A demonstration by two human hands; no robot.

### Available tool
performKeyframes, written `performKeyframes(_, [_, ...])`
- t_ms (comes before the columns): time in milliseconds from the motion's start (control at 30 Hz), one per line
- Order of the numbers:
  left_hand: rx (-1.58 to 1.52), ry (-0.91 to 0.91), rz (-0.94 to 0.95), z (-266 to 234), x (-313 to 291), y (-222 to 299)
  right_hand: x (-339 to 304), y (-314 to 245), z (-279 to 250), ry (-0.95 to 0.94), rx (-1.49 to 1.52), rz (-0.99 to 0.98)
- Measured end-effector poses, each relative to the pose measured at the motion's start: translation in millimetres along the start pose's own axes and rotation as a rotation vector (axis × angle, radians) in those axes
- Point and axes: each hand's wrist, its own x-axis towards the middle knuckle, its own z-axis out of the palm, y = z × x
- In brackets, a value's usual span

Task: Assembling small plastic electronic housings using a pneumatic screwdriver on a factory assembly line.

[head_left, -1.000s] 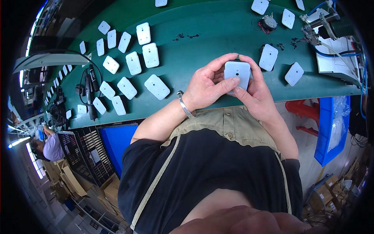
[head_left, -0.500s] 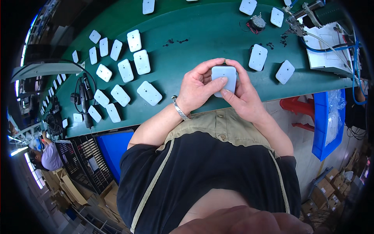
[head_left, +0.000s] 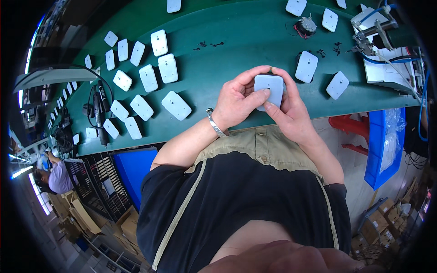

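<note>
Both hands grip a white rounded-rectangular plastic housing [head_left: 274, 85] near the table's front edge. My left hand [head_left: 234, 101], with a silver bracelet at its wrist, wraps the housing's left side and presses its thumb on the face. My right hand [head_left: 291, 113] curls round the right side, its thumb at the lower edge. The fingertips of both hands meet at the far edge, where a dark rim shows. The housing's underside is hidden. Nearest on the right lies a similar white housing [head_left: 306, 67] with small holes, on a dark part.
Several white housings [head_left: 176, 105] lie across the green table [head_left: 227, 54]. A round motor-like part [head_left: 306, 27] with red wires and small black pieces [head_left: 321, 53] lie beyond my hands. At right are a metal fixture [head_left: 371, 38] with blue hoses and a blue bin [head_left: 372, 150].
The whole view has shifted slightly, with the table's things on the right moving a little rightward. Both hands keep hold of the housing, whose dark far rim now shows more.
</note>
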Motion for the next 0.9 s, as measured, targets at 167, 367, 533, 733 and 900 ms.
performKeyframes(167, [0.005, 0.016, 0.005, 0, -1, 0, 0, 3, -2, 0.002, -0.014, 0.019])
performKeyframes(367, [-0.030, -0.010, 0.013, 0, -2, 1, -1, -1, 0, 0.000, -0.005, 0.013])
performKeyframes(533, [-0.001, 0.028, -0.010, 3, -1, 2, -2, -7, -7, 0.008, 0.030, 0.023])
performKeyframes(733, [-0.131, 0.088, -0.033, -10, 6, 3, -14, -113, -73, 0.641, -0.291, -0.524])
performKeyframes(900, [-0.111, 0.071, -0.171, -4, 6, -3, 36, -199, -203, 0.567, -1.468, -0.538])
